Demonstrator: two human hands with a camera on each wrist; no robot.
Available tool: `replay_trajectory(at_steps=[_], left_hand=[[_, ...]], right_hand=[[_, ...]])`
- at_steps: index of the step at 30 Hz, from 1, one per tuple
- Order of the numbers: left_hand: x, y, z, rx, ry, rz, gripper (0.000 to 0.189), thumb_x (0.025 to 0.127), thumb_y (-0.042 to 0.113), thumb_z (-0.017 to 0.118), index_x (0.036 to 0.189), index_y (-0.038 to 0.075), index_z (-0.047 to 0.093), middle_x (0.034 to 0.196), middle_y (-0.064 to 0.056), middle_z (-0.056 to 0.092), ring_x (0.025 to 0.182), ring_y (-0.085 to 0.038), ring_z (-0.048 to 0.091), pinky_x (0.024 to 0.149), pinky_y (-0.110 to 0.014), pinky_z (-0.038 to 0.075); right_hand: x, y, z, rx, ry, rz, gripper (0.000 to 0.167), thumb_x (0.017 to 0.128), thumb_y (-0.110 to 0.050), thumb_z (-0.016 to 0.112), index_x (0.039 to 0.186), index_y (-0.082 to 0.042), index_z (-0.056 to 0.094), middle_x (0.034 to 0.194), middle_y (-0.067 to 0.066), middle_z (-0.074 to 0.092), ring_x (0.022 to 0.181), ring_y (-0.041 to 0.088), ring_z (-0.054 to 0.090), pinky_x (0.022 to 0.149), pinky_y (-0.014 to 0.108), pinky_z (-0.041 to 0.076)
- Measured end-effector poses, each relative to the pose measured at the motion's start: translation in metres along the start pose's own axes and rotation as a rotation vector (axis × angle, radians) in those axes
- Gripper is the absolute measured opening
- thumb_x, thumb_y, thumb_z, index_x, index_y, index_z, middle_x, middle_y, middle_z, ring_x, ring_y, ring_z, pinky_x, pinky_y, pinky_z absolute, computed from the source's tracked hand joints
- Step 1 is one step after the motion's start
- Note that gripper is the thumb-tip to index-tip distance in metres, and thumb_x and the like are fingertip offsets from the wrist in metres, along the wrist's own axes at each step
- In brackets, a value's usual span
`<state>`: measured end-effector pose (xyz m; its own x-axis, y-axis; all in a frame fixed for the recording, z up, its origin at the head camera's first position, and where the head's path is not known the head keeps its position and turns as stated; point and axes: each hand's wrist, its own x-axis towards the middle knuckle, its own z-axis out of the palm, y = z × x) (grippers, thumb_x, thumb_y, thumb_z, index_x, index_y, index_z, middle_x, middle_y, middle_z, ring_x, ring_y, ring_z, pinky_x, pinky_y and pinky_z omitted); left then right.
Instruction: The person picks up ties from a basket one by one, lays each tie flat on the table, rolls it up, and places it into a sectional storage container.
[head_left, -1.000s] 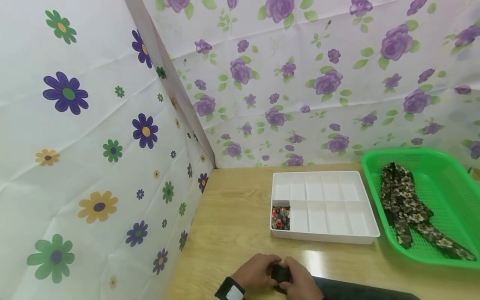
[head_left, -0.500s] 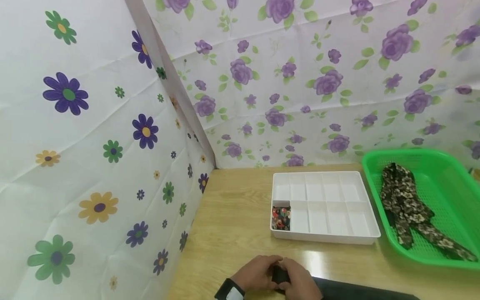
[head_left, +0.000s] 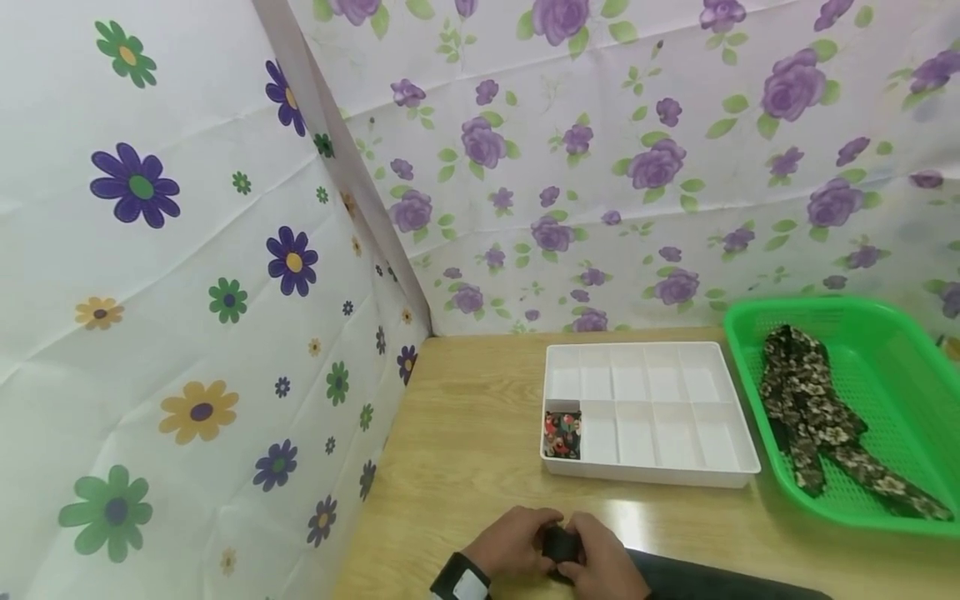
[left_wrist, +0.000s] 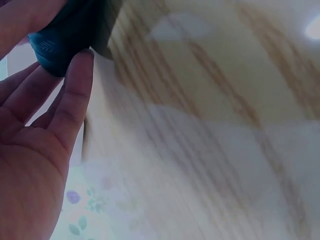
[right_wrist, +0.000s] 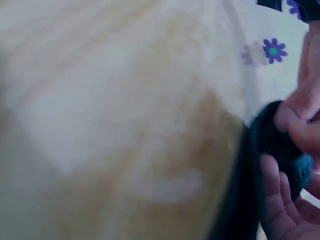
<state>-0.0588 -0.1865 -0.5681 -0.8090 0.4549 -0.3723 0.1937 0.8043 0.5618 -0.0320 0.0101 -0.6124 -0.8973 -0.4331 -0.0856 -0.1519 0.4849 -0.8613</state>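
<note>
A black necktie [head_left: 561,545] is wound into a small roll at one end, and its flat length [head_left: 720,577] trails right along the table. My left hand [head_left: 512,540], with a dark band on the wrist, grips the roll from the left with curled fingers. From the right, my right hand [head_left: 606,560] pinches the same roll. In the left wrist view, a small pale leaf mark shows on the dark cloth [left_wrist: 50,47] above the left fingers. The right wrist view has the coiled roll [right_wrist: 275,132] between the fingers of both hands.
Beyond the hands stands a white divided tray [head_left: 651,477]; its front left compartment holds a folded patterned cloth [head_left: 562,435]. A green basket [head_left: 892,521] at the right contains dark floral cloth strips [head_left: 806,400]. Floral sheets [head_left: 525,167] hang behind and at the left.
Both hands stay in place around the roll. The fingers close in over it half a second ago, then part slightly, so more of the roll shows now.
</note>
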Motion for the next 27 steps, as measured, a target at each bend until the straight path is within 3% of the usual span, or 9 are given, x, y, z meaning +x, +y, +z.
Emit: replay_trajectory(at_steps=[5,7,10,14,17,22,27], left_hand=[[0.000,-0.001,0.000,0.002,-0.019,0.013,0.059,0.082,0.011,0.087,0.136,0.020,0.066,0.109,0.011,0.073,0.084,0.004,0.057,0.081,-0.019,0.051],[0.000,-0.002,0.000,-0.015,-0.030,0.029,0.062,0.082,0.012,0.087,0.139,0.021,0.064,0.112,0.011,0.073,0.088,0.005,0.058,0.084,-0.018,0.051],[0.001,-0.004,0.001,-0.045,-0.034,0.057,0.067,0.082,0.013,0.088,0.143,0.019,0.061,0.115,0.011,0.072,0.089,0.006,0.058,0.085,-0.018,0.051],[0.003,-0.005,0.000,-0.044,-0.014,0.058,0.063,0.081,0.013,0.088,0.139,0.019,0.064,0.110,0.012,0.072,0.085,0.004,0.058,0.081,-0.018,0.050],[0.004,-0.005,0.000,-0.023,-0.007,0.046,0.056,0.080,0.011,0.088,0.132,0.020,0.069,0.102,0.014,0.072,0.081,0.003,0.057,0.077,-0.018,0.049],[0.004,-0.004,0.001,0.013,-0.007,0.073,0.053,0.079,0.008,0.087,0.127,0.025,0.072,0.098,0.016,0.070,0.078,0.003,0.056,0.074,-0.017,0.047],[0.004,-0.002,0.000,0.024,-0.010,0.077,0.052,0.079,0.009,0.087,0.127,0.024,0.072,0.101,0.016,0.071,0.078,0.004,0.056,0.073,-0.016,0.048]], right_hand=[[0.003,-0.005,-0.004,-0.065,-0.045,0.004,0.038,0.082,-0.018,0.086,0.111,-0.014,0.061,0.111,0.002,0.066,0.099,0.019,0.062,0.081,0.044,0.054],[0.002,-0.003,-0.002,-0.036,-0.045,0.033,0.035,0.083,-0.013,0.085,0.107,-0.013,0.060,0.107,0.002,0.066,0.096,0.020,0.062,0.079,0.044,0.054],[-0.002,0.003,0.003,0.043,-0.005,0.073,0.032,0.083,-0.004,0.082,0.102,-0.013,0.058,0.094,0.001,0.063,0.083,0.015,0.058,0.068,0.031,0.049],[-0.003,0.008,0.005,0.102,0.029,0.071,0.032,0.083,0.000,0.080,0.099,-0.012,0.055,0.082,0.000,0.056,0.071,0.011,0.050,0.059,0.024,0.040],[0.000,0.003,0.002,0.061,-0.004,0.089,0.033,0.082,-0.007,0.084,0.100,-0.013,0.057,0.089,0.000,0.061,0.078,0.013,0.054,0.065,0.029,0.046],[0.004,-0.012,-0.001,-0.027,-0.035,0.130,0.039,0.082,-0.019,0.088,0.108,-0.013,0.059,0.105,0.002,0.067,0.094,0.021,0.062,0.079,0.048,0.053],[0.002,-0.007,0.003,-0.046,0.016,0.109,0.037,0.081,-0.017,0.087,0.107,-0.014,0.060,0.107,0.001,0.067,0.095,0.019,0.062,0.079,0.046,0.053]])
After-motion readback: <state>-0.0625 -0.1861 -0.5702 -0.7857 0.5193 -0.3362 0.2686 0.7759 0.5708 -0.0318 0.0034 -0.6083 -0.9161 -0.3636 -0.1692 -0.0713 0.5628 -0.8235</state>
